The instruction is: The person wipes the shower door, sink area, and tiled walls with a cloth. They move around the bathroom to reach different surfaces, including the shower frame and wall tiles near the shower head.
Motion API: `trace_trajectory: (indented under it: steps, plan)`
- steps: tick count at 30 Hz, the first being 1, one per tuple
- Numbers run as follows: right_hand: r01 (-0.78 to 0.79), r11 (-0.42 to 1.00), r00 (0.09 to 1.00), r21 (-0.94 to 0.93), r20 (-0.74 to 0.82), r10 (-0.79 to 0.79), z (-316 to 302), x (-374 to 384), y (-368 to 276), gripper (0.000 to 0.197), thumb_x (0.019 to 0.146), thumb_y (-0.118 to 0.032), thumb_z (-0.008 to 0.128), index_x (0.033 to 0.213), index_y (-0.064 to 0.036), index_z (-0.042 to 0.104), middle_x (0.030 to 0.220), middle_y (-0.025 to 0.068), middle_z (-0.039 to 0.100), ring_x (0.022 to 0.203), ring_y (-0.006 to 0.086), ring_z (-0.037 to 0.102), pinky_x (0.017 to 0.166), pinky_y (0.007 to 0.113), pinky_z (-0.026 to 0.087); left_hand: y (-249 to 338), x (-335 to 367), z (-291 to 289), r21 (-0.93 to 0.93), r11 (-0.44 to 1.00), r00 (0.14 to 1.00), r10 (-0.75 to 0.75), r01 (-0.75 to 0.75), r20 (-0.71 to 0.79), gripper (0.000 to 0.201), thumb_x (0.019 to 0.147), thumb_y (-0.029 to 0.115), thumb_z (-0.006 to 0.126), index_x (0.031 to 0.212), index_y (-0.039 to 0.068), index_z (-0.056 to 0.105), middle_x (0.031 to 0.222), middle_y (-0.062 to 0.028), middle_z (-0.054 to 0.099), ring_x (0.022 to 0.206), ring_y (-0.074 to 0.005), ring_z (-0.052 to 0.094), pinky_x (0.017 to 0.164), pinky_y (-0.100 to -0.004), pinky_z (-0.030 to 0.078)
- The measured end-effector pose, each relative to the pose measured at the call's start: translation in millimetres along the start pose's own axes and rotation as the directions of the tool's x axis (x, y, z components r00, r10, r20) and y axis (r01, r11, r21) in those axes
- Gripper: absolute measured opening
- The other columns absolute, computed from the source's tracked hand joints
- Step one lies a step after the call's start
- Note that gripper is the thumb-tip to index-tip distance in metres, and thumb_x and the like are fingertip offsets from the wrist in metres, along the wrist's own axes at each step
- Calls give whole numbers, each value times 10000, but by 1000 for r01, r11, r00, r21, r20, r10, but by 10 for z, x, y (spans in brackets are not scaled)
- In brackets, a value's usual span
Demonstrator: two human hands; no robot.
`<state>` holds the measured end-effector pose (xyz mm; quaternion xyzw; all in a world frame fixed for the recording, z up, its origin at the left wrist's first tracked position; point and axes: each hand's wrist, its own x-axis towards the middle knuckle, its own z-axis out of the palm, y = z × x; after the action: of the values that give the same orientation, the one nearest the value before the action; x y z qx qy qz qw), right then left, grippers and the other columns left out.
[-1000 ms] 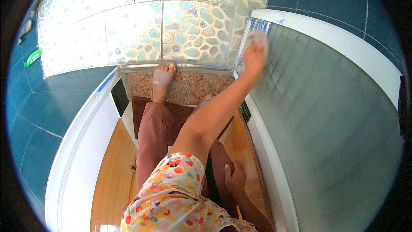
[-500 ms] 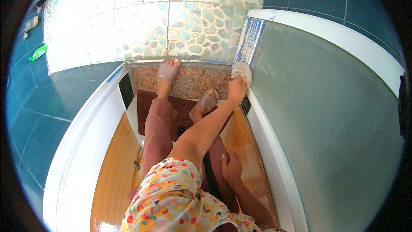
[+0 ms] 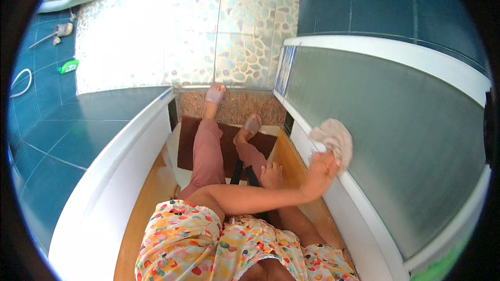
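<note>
By grey panel [image 3: 398, 140], left hand [image 3: 324, 169], blurred cloth [image 3: 334, 135]

cloth [image 3: 338, 138] now nearer along door frame [image 3: 359, 203]

a fisheye on the wearer's head looks steeply down: shirt [image 3: 179, 239] closest, left hand [image 3: 322, 173] farther, floor [image 3: 245, 60] beyond.

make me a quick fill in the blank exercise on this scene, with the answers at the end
1. The left hand holds the pale cloth next to a grey panel whose frame is mostly ____ in colour.
2. The right hand rests on the leg on the person's ____ side.
3. The small bottle at the picture's left is mainly ____ in colour.

Missing words: white; right; green
</note>
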<state>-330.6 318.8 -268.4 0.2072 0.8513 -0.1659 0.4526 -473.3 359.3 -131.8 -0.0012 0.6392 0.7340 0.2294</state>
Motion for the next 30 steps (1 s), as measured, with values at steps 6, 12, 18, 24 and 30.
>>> trace_trajectory:
  steps: [6, 12, 18, 24, 30]
  plan:
    - [10, 977, 1000, 211, -14, -7, -376, -440, -297, 355, 839, -203, 515, 1123, 10, 510, 1144, 220, 485, 1063, 376, 463, 925, 455, 366, 1248, -252, 6, -219, 967, 925, 200, -133, 323, 240, 876, 204, 503, 723, 20, 488, 633, -67, 441, 656, -234, 422, 635, -350, 367]
    - [310, 908, 912, 282, -359, -200, -465, -88, -107, 373, 826, -212, 523, 1126, 9, 505, 1131, 204, 505, 1065, 313, 488, 910, 408, 384, 1893, 299, -836, -172, 922, 622, -88, 346, 778, 107, 801, 113, 525, 761, 23, 567, 654, 36, 490, 608, -57, 415, 540, -253, 372]
    - [110, 846, 982, 521, -190, -10, -1068, 94, -336, 344, 787, -248, 566, 1039, -14, 579, 964, 141, 617, 899, 242, 583, 784, 322, 449, 1671, 1032, -2413, -637, 503, 807, -441, 584, 391, 226, 787, 108, 483, 937, -15, 600, 882, -114, 629, 794, -214, 614, 751, -364, 497]
    - [95, 806, 975, 584, -220, 44, -1364, 277, -676, 328, 776, -224, 572, 1027, -13, 593, 911, 128, 630, 840, 224, 596, 758, 321, 465, 1865, 1346, -3596, -768, 554, 919, -377, 322, 114, 307, 863, 227, 444, 1043, 9, 564, 1002, -113, 610, 913, -238, 585, 819, -377, 475]
    - [240, 911, 937, 336, -325, -127, -1904, 427, -902, 272, 753, -208, 578, 936, -10, 619, 868, 140, 636, 751, 210, 609, 691, 311, 478, 2608, 1390, -3736, -906, 361, 941, -322, 222, 103, 490, 841, 375, 501, 1160, 3, 495, 1149, -135, 554, 1066, -276, 517, 954, -411, 378]
